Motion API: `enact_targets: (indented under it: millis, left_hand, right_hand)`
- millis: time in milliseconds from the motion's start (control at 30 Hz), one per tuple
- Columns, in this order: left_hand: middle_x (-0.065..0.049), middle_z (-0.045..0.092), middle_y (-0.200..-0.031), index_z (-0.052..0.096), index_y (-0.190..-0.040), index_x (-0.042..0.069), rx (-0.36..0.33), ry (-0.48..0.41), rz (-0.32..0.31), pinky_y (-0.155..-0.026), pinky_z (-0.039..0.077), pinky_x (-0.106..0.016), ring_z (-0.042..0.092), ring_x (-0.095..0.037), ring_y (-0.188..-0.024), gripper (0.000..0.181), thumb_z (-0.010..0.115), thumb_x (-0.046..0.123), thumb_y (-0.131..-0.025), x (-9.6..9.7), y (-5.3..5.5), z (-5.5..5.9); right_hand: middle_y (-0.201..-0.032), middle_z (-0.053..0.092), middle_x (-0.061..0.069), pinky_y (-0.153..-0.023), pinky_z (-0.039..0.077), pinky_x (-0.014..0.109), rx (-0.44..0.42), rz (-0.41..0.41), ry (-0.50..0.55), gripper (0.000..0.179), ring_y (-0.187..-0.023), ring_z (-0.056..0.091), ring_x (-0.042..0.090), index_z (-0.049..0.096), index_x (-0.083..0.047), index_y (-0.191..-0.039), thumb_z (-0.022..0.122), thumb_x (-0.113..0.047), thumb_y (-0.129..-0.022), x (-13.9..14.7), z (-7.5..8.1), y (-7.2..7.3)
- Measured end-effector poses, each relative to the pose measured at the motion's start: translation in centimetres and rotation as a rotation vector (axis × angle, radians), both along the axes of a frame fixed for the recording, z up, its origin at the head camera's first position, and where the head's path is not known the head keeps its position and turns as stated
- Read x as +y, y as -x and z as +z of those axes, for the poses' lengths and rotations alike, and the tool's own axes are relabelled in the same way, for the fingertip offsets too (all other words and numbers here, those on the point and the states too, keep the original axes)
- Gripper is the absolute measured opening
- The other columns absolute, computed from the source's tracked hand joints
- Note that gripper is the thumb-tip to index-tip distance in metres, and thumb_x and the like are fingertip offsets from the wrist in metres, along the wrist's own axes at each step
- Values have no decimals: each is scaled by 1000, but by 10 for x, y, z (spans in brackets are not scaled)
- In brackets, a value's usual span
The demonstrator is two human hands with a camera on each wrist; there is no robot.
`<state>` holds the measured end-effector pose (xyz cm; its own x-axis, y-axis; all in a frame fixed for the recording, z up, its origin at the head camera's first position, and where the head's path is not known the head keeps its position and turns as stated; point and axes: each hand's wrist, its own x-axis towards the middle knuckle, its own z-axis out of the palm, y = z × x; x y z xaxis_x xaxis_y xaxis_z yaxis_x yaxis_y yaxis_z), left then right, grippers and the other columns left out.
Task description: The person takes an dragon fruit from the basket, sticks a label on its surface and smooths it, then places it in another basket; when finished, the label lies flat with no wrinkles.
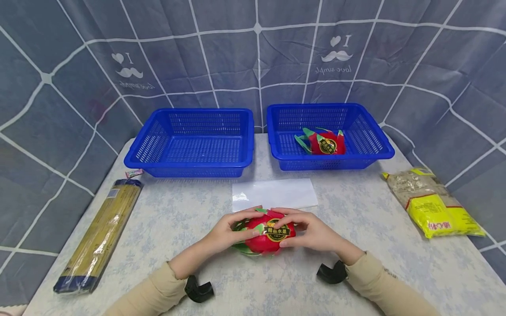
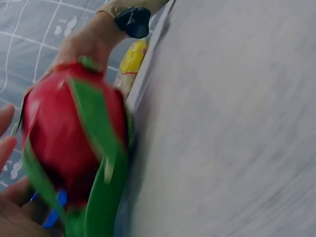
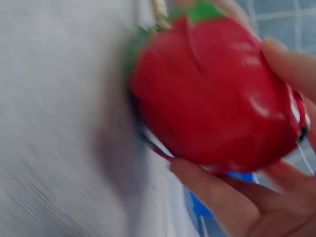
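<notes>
Dragon fruit (image 1: 269,235) gripped btwn L hand (image 1: 226,233), R hand (image 1: 312,231).

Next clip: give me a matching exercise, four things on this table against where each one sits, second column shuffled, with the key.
Things:
1. dragon fruit held in both hands
2. second dragon fruit
3. spaghetti packet
4. yellow bag

Places:
A. table's left edge
B. in the right blue basket
C. table's right side
D. front centre, before the white paper

Pairs: 1-D, 2-B, 3-A, 4-C
</notes>
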<state>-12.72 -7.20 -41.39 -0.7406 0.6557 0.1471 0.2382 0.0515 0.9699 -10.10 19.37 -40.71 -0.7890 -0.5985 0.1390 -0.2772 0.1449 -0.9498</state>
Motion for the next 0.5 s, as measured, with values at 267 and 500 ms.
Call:
enact_targets:
  millis: [267,500]
  left_hand:
    - [-16,63,-116,57,-120,-8,-174,-82,77,-97,42,-35,58,-21,-110,35,55,17,-96,1,27,16]
    - [-20,57,-123,49,-129,-7,-374,-164,208,-90,48,-35,62,-20,-99,36,49,6,-95,30,63,41]
  right_hand:
    - [-145,38,14,-92,47,34,-31,176,229,39,-132,37,19,63,-10,-117,66,7,-83,50,23,26]
    - [-142,44,9,-90,48,31,140,11,437,40,-131,39,23,63,-9,-117,63,11,-83,75,55,58]
